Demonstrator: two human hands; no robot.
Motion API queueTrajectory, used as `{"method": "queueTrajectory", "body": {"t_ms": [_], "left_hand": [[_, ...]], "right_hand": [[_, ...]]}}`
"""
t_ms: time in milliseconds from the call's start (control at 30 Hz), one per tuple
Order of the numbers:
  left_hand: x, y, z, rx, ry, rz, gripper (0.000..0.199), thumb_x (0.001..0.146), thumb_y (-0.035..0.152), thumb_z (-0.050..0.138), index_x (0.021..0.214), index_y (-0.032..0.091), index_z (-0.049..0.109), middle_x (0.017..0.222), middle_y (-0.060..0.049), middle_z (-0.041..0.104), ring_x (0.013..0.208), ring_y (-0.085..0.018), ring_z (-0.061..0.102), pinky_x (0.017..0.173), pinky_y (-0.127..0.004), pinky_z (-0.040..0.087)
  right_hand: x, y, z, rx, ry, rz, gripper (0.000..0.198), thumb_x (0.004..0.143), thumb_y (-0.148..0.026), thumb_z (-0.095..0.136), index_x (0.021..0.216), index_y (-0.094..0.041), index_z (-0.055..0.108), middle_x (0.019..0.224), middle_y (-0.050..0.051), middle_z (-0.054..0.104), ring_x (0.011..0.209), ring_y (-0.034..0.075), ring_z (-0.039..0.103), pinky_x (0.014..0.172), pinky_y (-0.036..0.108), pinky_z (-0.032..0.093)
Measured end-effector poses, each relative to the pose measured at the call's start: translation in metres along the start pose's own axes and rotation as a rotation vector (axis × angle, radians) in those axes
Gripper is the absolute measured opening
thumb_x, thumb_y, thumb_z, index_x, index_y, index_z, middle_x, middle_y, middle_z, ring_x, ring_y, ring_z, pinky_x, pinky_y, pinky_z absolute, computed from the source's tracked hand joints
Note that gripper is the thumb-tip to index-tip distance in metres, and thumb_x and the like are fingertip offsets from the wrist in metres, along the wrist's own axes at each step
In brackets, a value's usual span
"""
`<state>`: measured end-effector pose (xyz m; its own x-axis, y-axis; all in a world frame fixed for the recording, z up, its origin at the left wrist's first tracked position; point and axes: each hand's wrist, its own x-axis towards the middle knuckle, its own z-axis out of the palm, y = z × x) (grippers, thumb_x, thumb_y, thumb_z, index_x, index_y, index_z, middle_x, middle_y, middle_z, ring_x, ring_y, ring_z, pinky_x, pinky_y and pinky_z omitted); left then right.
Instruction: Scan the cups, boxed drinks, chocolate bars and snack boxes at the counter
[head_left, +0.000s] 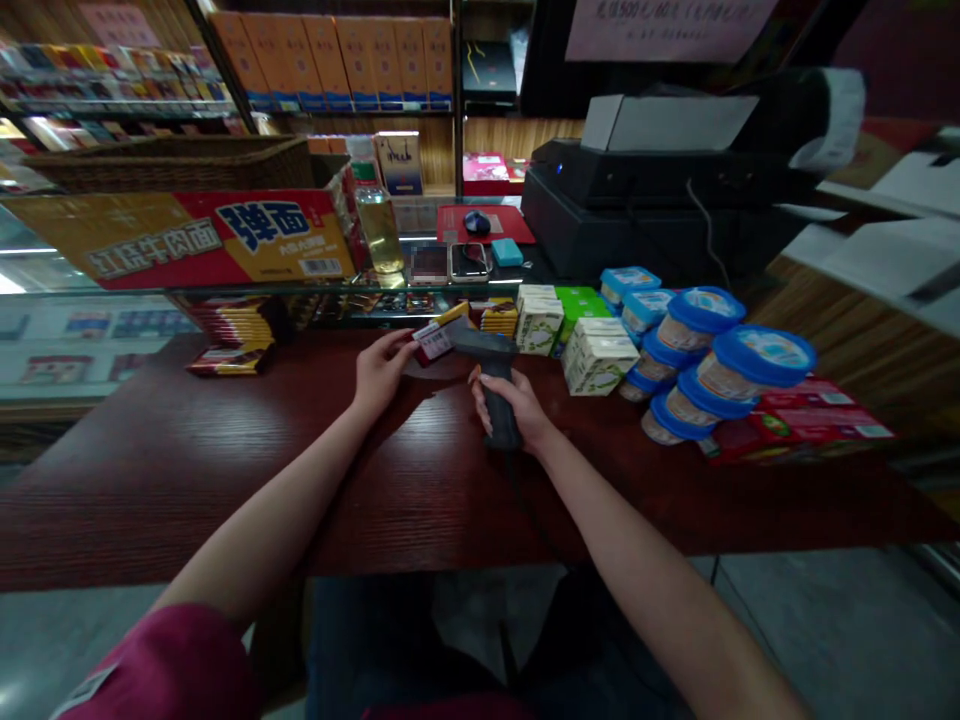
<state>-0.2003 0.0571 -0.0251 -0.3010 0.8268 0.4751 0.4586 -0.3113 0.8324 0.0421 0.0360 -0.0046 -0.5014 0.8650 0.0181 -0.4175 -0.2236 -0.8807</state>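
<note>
My left hand (382, 372) pinches one end of a small red and yellow snack packet (441, 338), tilted up so that a white barcode label faces me. Wrapped round the handle of a black barcode scanner (499, 400) is my right hand (523, 408). The scanner's head points left at the packet and stands close to it; whether they touch I cannot tell. Similar snack packets (234, 335) are piled on the left of the dark red wooden table (300, 500). A few more yellow packets (499, 317) stand behind the scanner head.
Small cartons (600, 357), blue-lidded tubs (761, 357) and red packages (810, 420) line the table's right side. Behind are a noodle carton (187, 240), a bottle (379, 225), a mouse (477, 222) and a black register machine (615, 230). The scanner's cable hangs toward me.
</note>
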Motion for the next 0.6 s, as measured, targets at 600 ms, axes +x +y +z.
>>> {"method": "queueTrajectory", "body": {"t_ms": [600], "left_hand": [[-0.015, 0.006, -0.010, -0.080, -0.077, -0.220, 0.032, 0.085, 0.039, 0.072, 0.104, 0.015, 0.081, 0.102, -0.007, 0.082, 0.098, -0.024, 0.075, 0.083, -0.030, 0.057]], "right_hand": [[-0.009, 0.016, 0.028, -0.183, 0.050, 0.120, 0.032, 0.074, -0.045, 0.077, 0.084, -0.021, 0.058, 0.058, -0.006, 0.058, 0.038, 0.010, 0.050, 0.032, 0.022, 0.041]]}}
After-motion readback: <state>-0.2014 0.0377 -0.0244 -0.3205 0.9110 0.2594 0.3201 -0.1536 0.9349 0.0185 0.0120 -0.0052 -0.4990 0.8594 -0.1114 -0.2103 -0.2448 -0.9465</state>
